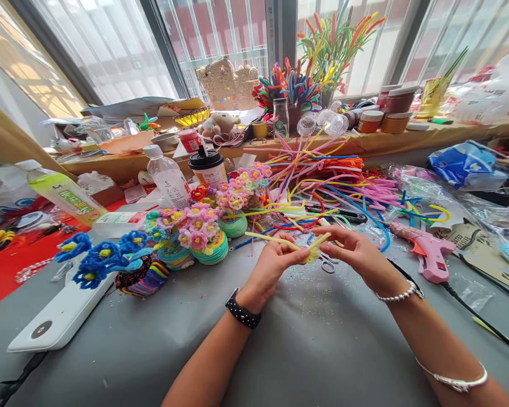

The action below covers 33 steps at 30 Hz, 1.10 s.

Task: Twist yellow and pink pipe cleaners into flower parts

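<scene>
Pinching a pale yellow fuzzy stem [313, 254] just above the middle of the bench [144, 356], that's what both hands are busy with. The left hand [275, 263] grips it between thumb and fingers near the bent part, and the right hand [356, 254] comes in from the other side with thumb and fingertips on the short end. Long axis runs roughly sideways: the straight tail sticks out past the left hand, pointing left and a bit away from the person. Between the hands it's folded into a little bunch, with a shorter bit angling off to the right and away. Can't make out exactly how the folds cross, too small and fingers in the way.

Right by the bunch there's a pair of scissors [327, 265] on the bench, only partly visible, with glitter [318, 297] scattered on the near side. Over on the right a pink glue gun [432, 251] lies with its nozzle aimed left and away, cord [483, 315] trailing toward the near right. Left side has pink flowers [199, 227] and blue flowers [104, 257], the blue ones leaning left in a striped pot [146, 276]. Behind the hands sits a messy heap of pipe cleaners [375, 195], loads of pink in there
</scene>
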Each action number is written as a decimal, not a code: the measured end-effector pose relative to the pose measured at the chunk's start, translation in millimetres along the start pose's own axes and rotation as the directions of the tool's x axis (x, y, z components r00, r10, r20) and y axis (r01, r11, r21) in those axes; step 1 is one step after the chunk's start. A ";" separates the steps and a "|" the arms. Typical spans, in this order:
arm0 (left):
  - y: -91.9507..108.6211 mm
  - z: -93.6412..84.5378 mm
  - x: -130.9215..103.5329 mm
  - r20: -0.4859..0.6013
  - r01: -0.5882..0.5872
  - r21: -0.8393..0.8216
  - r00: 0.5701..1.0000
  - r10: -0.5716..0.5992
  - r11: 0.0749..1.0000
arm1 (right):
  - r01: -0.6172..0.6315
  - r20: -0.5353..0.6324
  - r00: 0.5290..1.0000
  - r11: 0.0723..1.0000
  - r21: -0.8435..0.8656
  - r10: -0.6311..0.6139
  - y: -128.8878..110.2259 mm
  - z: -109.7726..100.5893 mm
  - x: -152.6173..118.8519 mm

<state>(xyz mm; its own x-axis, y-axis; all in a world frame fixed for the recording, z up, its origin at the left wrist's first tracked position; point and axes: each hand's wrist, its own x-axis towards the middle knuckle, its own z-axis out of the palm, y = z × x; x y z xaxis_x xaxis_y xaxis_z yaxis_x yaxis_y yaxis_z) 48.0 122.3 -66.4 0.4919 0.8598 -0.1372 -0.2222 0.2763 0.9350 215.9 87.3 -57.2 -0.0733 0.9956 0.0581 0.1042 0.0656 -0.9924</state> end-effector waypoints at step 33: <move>2.7 0.8 -2.3 -0.032 0.061 -0.089 0.997 -0.064 0.994 | 0.475 0.040 0.669 0.385 -0.792 -0.743 10.1 10.5 -1.9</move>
<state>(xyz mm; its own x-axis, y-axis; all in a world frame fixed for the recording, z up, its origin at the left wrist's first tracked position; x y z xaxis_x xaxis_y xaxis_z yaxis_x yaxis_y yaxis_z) 46.9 120.8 -63.3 0.4775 0.8538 -0.2073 -0.2655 0.3651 0.8923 206.7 85.4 -68.5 -0.1660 0.6144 0.7714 0.7906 0.5505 -0.2683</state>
